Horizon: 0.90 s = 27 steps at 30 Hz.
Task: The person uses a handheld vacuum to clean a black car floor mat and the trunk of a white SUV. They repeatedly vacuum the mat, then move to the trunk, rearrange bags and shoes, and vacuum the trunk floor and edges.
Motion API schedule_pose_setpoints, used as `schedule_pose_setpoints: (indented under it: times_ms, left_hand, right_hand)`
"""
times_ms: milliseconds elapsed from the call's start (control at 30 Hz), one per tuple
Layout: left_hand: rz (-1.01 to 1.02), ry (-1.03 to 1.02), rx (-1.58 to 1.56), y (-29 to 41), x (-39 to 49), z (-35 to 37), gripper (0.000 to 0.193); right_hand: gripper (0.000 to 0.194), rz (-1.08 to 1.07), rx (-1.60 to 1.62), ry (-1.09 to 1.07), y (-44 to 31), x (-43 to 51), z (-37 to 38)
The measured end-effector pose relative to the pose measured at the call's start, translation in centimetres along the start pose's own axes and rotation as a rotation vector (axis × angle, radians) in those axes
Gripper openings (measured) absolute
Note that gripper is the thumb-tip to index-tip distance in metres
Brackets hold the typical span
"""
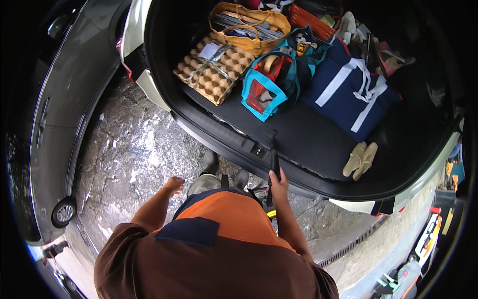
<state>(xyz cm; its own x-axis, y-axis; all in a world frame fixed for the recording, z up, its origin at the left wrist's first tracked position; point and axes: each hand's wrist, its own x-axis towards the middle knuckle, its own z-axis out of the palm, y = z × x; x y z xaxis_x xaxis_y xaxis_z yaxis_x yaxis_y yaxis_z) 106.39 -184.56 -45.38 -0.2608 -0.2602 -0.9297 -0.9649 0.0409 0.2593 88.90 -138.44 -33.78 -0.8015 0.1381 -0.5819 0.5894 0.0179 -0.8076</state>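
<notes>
My right hand (279,185) grips the handle of a black wand-like tool (274,157), which looks like a vacuum nozzle. Its head reaches over the rear sill (239,140) of a car's open boot, above the black cargo floor (298,145). My left hand (175,185) hangs over the wet ground beside my body, fingers loosely curled and holding nothing. Left of the wand's head lies a strapped stack of cardboard egg trays (214,73). A turquoise bag (264,95) holding a tape roll stands nearby. Beige slip-on shoes (360,160) rest at the boot's right edge.
A navy bag with white straps (340,88), a yellow basket-like bag (246,30) of papers and an orange-red crate (310,22) fill the boot's back. A grey car (63,112) stands at left. A drain grate (353,241) crosses the floor at lower right.
</notes>
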Motion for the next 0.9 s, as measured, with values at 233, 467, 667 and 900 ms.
schedule_pose_setpoints:
  times_ms: [233,467,667,900]
  left_hand:
    - [-0.007,0.028,-0.137,-1.9,0.2,0.3,0.037]
    - [-0.009,0.05,-0.339,-2.6,1.4,0.7,0.036]
    - [-0.031,0.09,-0.425,-5.0,2.0,1.2,0.029]
    - [-0.073,0.169,-0.554,-8.3,3.1,0.1,0.025]
  right_hand:
    - [0.057,-0.06,-0.205,-0.092,-3.2,-2.8,0.0]
    - [0.055,-0.087,-0.264,-0.216,-4.5,-1.0,4.3]
    - [0.059,-0.05,-0.318,-0.221,-6.3,6.6,12.0]
    - [0.058,0.079,-0.224,-0.135,-10.8,10.0,17.2]
